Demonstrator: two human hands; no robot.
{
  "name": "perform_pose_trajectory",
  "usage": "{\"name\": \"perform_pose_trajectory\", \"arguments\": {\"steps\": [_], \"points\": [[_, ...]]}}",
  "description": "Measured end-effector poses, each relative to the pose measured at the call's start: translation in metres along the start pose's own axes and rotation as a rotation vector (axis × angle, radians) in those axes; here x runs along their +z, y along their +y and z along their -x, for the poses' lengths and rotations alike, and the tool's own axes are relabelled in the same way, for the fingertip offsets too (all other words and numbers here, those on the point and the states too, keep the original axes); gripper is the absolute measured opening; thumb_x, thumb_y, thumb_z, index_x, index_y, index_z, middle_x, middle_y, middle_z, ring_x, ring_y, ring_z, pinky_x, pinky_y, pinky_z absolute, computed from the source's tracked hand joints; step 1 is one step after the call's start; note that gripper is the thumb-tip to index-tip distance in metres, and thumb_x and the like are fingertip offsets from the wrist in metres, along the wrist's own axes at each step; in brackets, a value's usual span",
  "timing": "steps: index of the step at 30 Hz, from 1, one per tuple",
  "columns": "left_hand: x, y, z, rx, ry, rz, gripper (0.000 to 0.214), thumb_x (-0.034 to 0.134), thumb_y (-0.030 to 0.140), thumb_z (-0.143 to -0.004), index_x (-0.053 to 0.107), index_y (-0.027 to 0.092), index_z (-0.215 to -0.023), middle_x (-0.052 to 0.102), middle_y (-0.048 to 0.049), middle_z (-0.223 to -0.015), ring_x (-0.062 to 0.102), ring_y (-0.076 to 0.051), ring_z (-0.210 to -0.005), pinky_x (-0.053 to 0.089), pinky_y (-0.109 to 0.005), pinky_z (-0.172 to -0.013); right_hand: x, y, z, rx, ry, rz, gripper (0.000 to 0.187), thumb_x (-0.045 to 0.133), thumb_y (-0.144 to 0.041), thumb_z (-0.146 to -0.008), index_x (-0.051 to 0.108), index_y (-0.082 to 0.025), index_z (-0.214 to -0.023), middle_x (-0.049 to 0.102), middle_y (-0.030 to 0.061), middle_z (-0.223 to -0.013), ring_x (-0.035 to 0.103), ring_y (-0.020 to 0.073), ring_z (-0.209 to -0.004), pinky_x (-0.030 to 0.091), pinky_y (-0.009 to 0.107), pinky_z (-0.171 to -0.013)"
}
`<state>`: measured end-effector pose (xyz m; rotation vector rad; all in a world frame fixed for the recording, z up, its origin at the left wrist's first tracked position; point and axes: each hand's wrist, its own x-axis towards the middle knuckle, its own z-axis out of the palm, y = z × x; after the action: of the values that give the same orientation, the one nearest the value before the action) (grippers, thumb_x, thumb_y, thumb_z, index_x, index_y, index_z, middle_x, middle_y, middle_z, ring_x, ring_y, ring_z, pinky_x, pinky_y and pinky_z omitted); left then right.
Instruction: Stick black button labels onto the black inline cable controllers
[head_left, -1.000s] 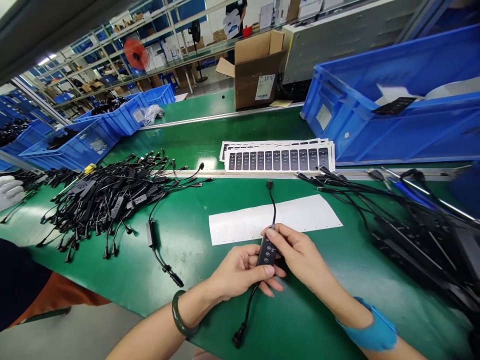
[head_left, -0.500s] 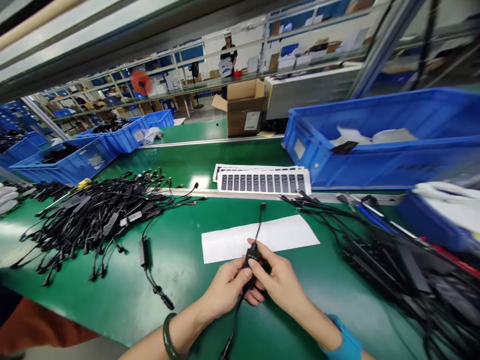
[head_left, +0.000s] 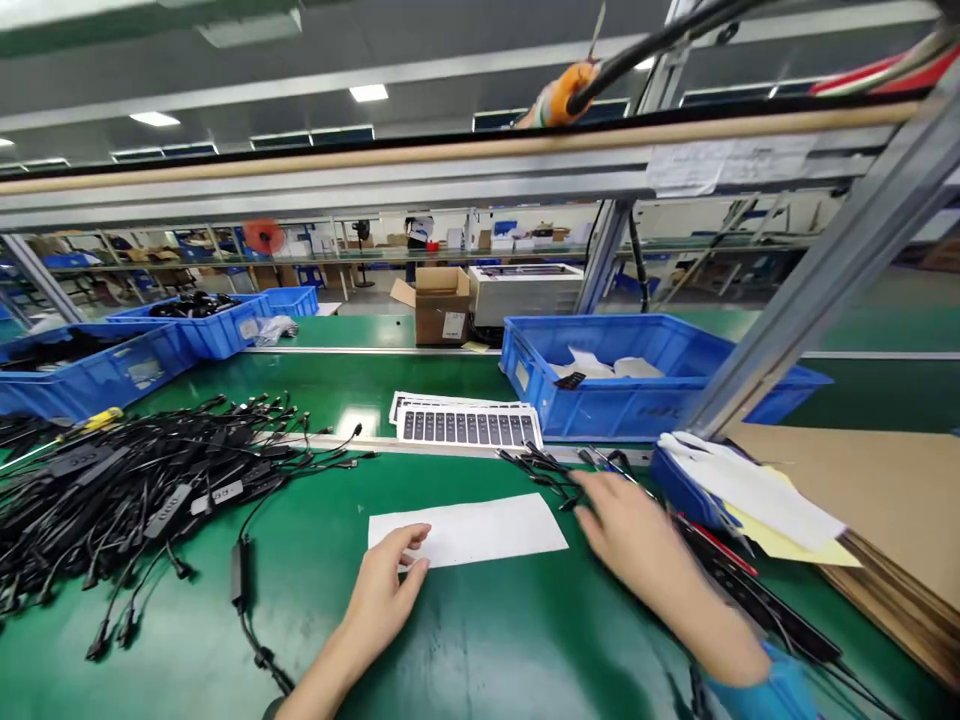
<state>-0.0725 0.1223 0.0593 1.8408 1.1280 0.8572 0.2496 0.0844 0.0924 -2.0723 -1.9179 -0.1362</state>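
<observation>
My left hand hovers at the lower left corner of a white paper strip, its fingers loosely curved, thumb apart, with nothing in them. My right hand reaches over the right-hand bundle of black cables, fingers stretched and somewhat blurred. I see nothing held in it, though it hides part of the bundle. Left of my left hand lies a single black cable with a small inline box. A large heap of similar black cables covers the bench's left side.
Sheets of dark labels lie behind the paper strip. A blue crate holding papers stands behind my right hand. Cardboard and a white cloth-like item are at right. A slanted metal post rises there. More blue bins stand left.
Both hands were together on a black cable with an inline box; they are now apart. My right hand has moved right to the cable bundle, my left slightly left. The view has tilted up.
</observation>
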Motion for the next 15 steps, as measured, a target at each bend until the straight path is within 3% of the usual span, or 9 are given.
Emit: {"name": "perform_pose_trajectory", "arguments": {"steps": [2,5,8,10,12,15], "points": [[0.001,-0.001,-0.001,0.042,0.025,-0.011,0.034,0.057,0.022,-0.083,0.065,0.022,-0.116,0.069,-0.0099,-0.115,0.065,-0.024,-0.101,0.052,-0.034,-0.084,0.018,-0.027,-0.009,-0.203,-0.188,-0.099,0.057,0.057,-0.014,-0.077,0.054,-0.017,-0.134,0.054,0.0186,-0.132,0.050,0.0353,-0.122,0.041,0.050,-0.101],[0.000,-0.006,-0.001,0.087,0.066,-0.018,0.034,0.057,0.021,-0.083,0.066,0.023,-0.115,0.070,-0.0095,-0.113,0.064,-0.024,-0.102,0.053,-0.034,-0.083,0.043,-0.063,-0.023,-0.328,-0.299,-0.121,0.077,0.077,-0.024,-0.063,0.053,-0.017,-0.136,0.057,0.0150,-0.127,0.054,0.0335,-0.117,0.046,0.042,-0.095],[0.000,-0.012,-0.001,0.150,0.119,-0.061,0.031,0.056,0.021,-0.085,0.066,0.024,-0.114,0.071,-0.0093,-0.109,0.066,-0.024,-0.098,0.055,-0.033,-0.080,0.055,-0.082,-0.034,-0.390,-0.330,-0.091,0.050,0.080,-0.032,-0.066,0.066,-0.019,-0.113,0.065,0.0088,-0.104,0.062,0.0265,-0.095,0.050,0.033,-0.077],[0.000,-0.015,-0.001,0.244,0.178,-0.134,0.029,0.054,0.023,-0.087,0.066,0.023,-0.114,0.071,-0.0099,-0.108,0.068,-0.022,-0.093,0.056,-0.032,-0.077,0.051,-0.087,-0.043,-0.429,-0.311,-0.049,0.021,0.077,-0.029,-0.072,0.070,-0.021,-0.091,0.066,0.0046,-0.089,0.062,0.0220,-0.084,0.048,0.028,-0.069],[0.000,-0.018,0.000,0.373,0.270,-0.215,0.028,0.052,0.022,-0.090,0.065,0.022,-0.114,0.071,-0.0100,-0.107,0.068,-0.021,-0.091,0.058,-0.030,-0.075,0.038,-0.085,-0.059,-0.440,-0.231,0.002,0.002,0.069,-0.022,-0.080,0.070,-0.022,-0.081,0.066,0.0038,-0.084,0.061,0.0196,-0.081,0.045,0.025,-0.066],[0.000,-0.023,-0.001,0.563,0.392,-0.316,0.030,0.050,0.016,-0.090,0.061,0.023,-0.118,0.070,-0.0086,-0.107,0.068,-0.018,-0.095,0.058,-0.027,-0.078,-0.001,-0.062,-0.104,-0.358,0.016,0.075,0.023,0.051,-0.014,-0.091,0.071,-0.024,-0.096,0.066,0.0069,-0.097,0.058,0.0205,-0.091,0.043,0.026,-0.073]]}}
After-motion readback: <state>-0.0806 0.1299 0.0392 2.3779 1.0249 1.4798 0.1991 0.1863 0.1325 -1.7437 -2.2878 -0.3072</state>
